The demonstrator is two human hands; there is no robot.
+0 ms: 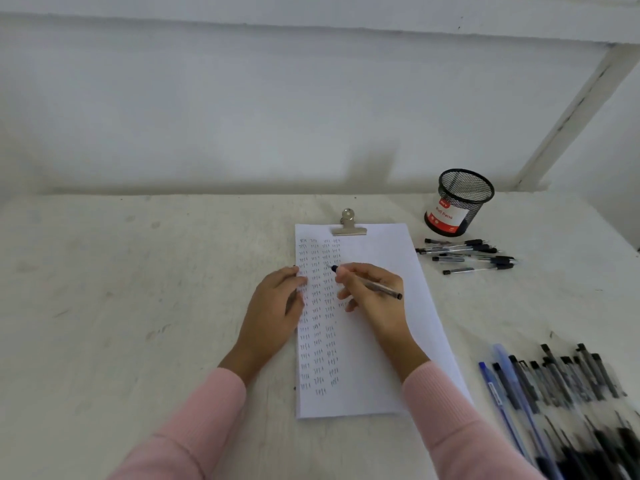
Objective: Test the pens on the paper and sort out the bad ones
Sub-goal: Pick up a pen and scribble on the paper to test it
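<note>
Pinching a clear-barrelled pen [379,288] between the thumb and curled fingers [346,277] of the right hand [375,301], dark tip down among the ink marks, back end pointing out to the right; cannot tell if the tip really touches the sheet. Resting flat with the left hand [277,306], its fingers [294,276] almost straight and holding nothing, laid over the left edge of the paper [381,358], close beside the right fingertips. Under both hands, a white sheet with columns of small blue test strokes down its left half, the right half bare. At the top edge of the sheet, gripped by a metal bulldog clip [348,225]. Behind the wrists, pink ribbed sleeves [194,427]. To the right of the sheet, near its top, a small group of loose pens [467,256] lying roughly side by side on the white table [138,289]. Just behind them, standing at the back of the table, a black mesh pen cup [460,199] with a red and white label, wording too blurred to read for sure. At the near right, well apart from the small group, a large row of pens [554,379], mostly black and clear, a few blue ones on its left side, blurred toward the corner.
</note>
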